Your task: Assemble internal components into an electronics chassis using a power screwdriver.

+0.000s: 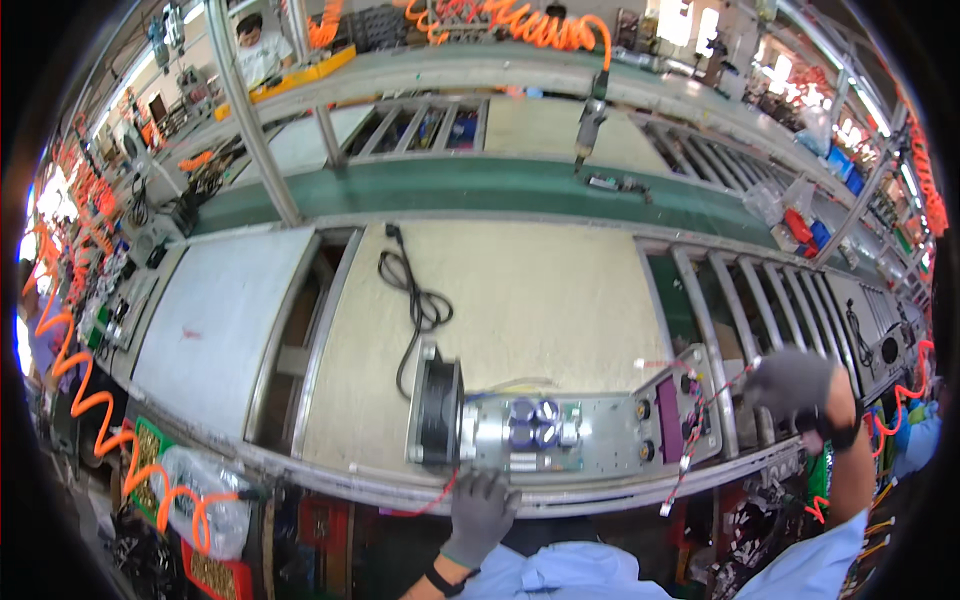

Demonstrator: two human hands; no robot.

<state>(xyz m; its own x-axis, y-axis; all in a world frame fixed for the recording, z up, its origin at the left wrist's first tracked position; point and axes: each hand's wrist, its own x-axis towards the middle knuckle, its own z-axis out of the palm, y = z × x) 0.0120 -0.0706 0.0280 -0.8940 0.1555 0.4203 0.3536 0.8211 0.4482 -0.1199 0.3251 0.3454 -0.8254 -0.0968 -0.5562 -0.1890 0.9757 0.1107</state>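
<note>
An electrical unit with a metal base plate [600, 408] lies on the pale board in front of me. A black fan [438, 410] stands at its left end, and a circuit board with purple-topped round parts [534, 423] sits beside it. A purple panel [667, 420] rises near the right end. My left hand [482, 515], in a grey glove, rests at the front rail with its fingers apart, next to a red wire [436, 499]. My right hand [793, 384], also gloved, is closed at the end of a thin red-and-black wire [687, 449] right of the unit; its fingertips are blurred.
A black power cord [412, 303] lies coiled behind the fan. Metal rollers [765, 300] run off to the right. A screwdriver-like tool [591, 122] hangs over the green belt [440, 190]. Bins of small parts [215, 572] and a plastic bag [210, 500] sit lower left.
</note>
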